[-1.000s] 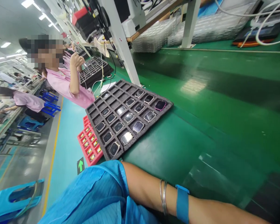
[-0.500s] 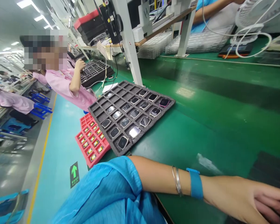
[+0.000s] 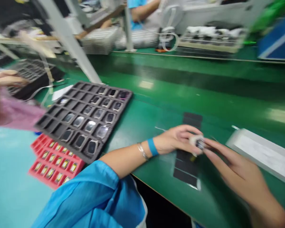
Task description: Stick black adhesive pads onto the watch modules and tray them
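A small pale watch case [image 3: 196, 143], blurred and with a dark round part, is between my two hands above the green bench. The thumb and fingers of my left hand [image 3: 173, 139] are closed around its left side. From the right, my right hand [image 3: 237, 171] pinches its edge with thumb and fingertips. Beneath them lies a dark segmented strip [image 3: 186, 166] with a clear film edge. To the left, a dark foam tray [image 3: 73, 109] holds several square smartwatches in its pockets.
A red tray [image 3: 46, 180] with small yellow-and-white parts sits partly under the foam tray. At the right is a long white box [image 3: 268, 155]. A slanted white post [image 3: 73, 44] rises behind the foam tray. A co-worker's pink sleeve [image 3: 21, 110] shows at far left.
The view has swung right and downward, so both hands and the dark strip are now in sight. My left hand, earlier at the right edge, now shows with the watch case in it.
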`<action>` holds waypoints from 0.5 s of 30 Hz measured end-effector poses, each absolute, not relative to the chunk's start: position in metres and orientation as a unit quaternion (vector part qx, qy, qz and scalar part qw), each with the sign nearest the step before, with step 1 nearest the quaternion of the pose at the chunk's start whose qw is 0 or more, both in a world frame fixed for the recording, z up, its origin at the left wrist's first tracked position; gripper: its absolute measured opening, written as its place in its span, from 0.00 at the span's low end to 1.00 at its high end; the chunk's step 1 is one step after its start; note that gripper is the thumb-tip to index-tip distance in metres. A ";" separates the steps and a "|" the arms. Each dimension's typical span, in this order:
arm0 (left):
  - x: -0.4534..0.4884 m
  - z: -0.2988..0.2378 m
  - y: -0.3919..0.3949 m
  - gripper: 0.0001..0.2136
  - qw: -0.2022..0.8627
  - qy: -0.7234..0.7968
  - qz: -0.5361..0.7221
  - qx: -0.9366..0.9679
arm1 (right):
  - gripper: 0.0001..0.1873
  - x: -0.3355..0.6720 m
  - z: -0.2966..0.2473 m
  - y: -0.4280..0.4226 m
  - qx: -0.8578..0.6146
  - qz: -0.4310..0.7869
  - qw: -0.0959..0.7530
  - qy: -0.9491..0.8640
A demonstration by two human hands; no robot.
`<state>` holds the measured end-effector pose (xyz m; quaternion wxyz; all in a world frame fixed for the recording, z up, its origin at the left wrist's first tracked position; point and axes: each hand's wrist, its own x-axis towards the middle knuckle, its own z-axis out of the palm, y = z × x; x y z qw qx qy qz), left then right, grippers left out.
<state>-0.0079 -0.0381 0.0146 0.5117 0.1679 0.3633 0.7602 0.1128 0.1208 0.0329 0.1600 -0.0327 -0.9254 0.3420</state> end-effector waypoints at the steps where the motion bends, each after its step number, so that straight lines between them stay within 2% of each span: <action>1: -0.008 0.018 -0.040 0.27 0.515 0.360 0.759 0.171 | 0.22 0.116 0.032 0.120 -0.037 0.366 0.157 -0.916; 7: -0.010 0.032 -0.041 0.27 0.507 0.356 0.763 0.185 | 0.17 0.113 0.034 0.105 -0.039 0.561 0.181 -0.807; 15: -0.009 0.035 -0.045 0.27 0.478 0.394 0.755 0.212 | 0.18 0.109 0.035 0.093 -0.045 0.629 0.208 -0.748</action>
